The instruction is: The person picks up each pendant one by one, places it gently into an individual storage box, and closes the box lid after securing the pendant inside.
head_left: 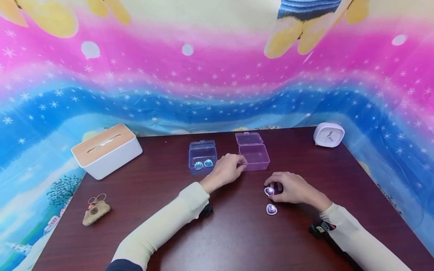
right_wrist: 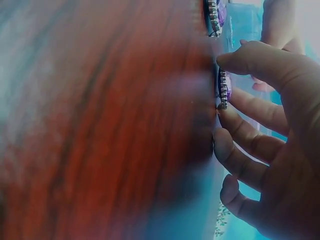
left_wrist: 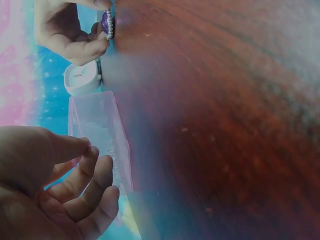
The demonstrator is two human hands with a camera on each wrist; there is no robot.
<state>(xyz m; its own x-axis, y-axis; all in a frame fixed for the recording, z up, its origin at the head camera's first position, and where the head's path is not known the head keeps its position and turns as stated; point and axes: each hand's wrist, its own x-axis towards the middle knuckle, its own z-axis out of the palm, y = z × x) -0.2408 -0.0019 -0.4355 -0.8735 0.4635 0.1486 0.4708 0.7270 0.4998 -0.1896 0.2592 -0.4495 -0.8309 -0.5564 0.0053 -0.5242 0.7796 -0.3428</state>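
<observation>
My right hand pinches a purple heart-shaped gem with a pearly beaded rim, thumb and fingers at opposite edges, at the tabletop. A second purple heart gem lies just nearer to me on the table. My left hand hovers by the left front corner of a transparent pink box, fingers loosely curled with nothing visible between them; whether they touch the box I cannot tell. The pink box's lid stands raised, and no gem shows inside. Left of that hand, an opened blue box contains two blue gems.
A white tissue box with a wood-look top stands at the back left. Nearer on that side lies a tan pouch keychain. A white clock stands at the back right. Patterned cloth borders the dark table.
</observation>
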